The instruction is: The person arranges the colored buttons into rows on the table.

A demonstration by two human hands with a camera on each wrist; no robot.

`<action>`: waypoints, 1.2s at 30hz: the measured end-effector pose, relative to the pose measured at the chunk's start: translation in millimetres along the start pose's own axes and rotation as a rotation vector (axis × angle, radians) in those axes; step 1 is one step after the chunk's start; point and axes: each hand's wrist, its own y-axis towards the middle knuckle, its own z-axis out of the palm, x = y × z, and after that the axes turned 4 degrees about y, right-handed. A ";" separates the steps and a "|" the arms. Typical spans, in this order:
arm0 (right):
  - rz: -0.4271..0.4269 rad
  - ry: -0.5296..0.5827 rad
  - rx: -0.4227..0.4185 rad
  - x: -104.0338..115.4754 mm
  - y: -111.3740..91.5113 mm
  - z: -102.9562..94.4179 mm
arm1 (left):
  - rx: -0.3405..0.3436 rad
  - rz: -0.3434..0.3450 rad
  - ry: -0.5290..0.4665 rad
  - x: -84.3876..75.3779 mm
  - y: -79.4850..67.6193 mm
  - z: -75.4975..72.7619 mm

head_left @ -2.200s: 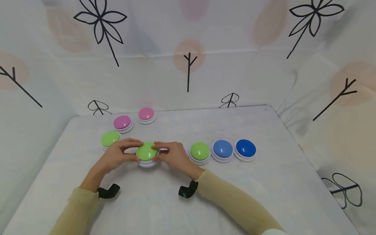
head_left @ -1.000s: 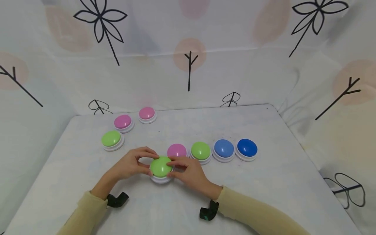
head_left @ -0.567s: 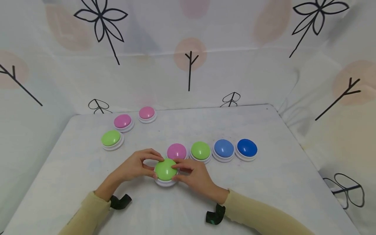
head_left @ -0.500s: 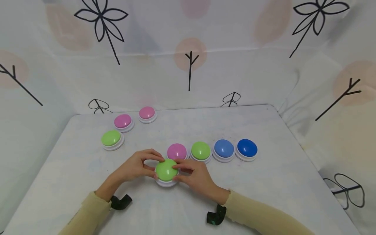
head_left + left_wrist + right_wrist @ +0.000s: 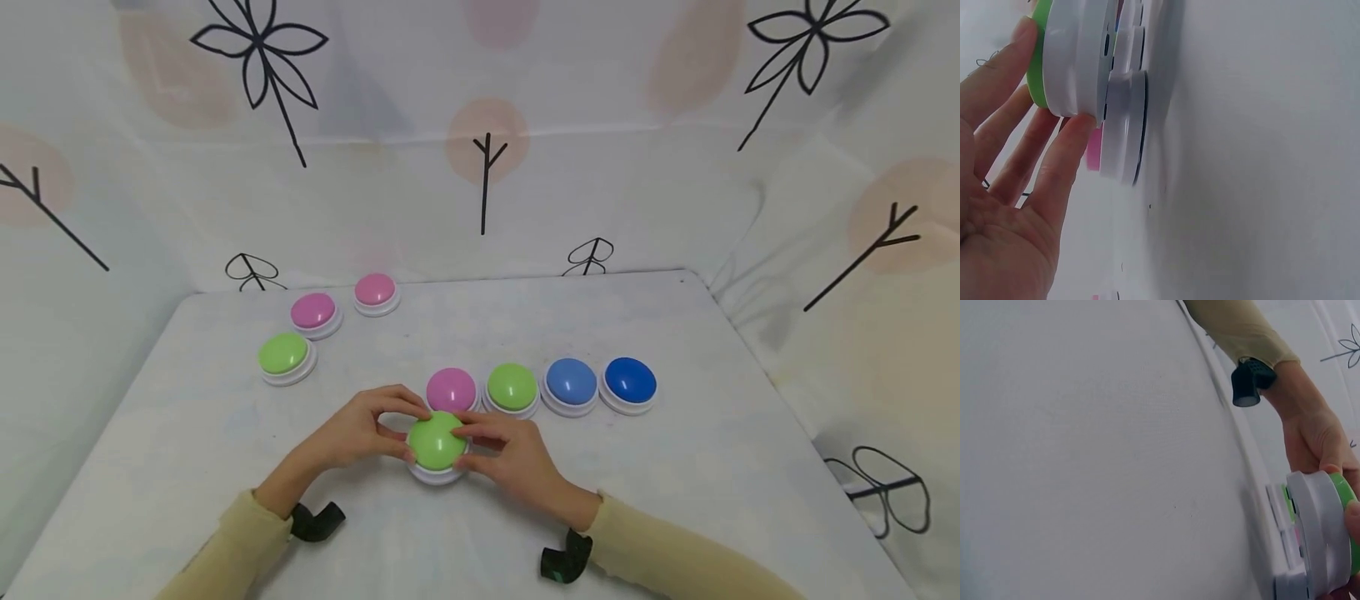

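Note:
A green dome push button (image 5: 435, 442) with a white base is held by both hands near the middle of the table. My left hand (image 5: 367, 427) pinches its left side and my right hand (image 5: 517, 462) its right. In the left wrist view, its white base (image 5: 1075, 59) hangs off the tabletop. Just behind it in the head view stands a magenta push button (image 5: 451, 388), its front partly covered. Rightward from there runs a row: a green button (image 5: 512, 386), a light blue button (image 5: 572, 381) and a dark blue button (image 5: 631, 379).
At the table's back left stand another green button (image 5: 283, 353), a magenta button (image 5: 312, 310) and a pink button (image 5: 375, 289). The white table (image 5: 712, 467) meets patterned cloth walls (image 5: 360, 200) at the back and sides. Dark wrist cameras (image 5: 566, 558) hang under both wrists.
Both hands have carried the green button rightward and nearer to me, from left of the magenta button to in front of it. The other buttons have stayed put.

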 end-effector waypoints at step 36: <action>0.018 -0.148 0.057 -7.5 -12.8 -11.3 | 0.030 0.013 -0.023 8.3 5.5 18.1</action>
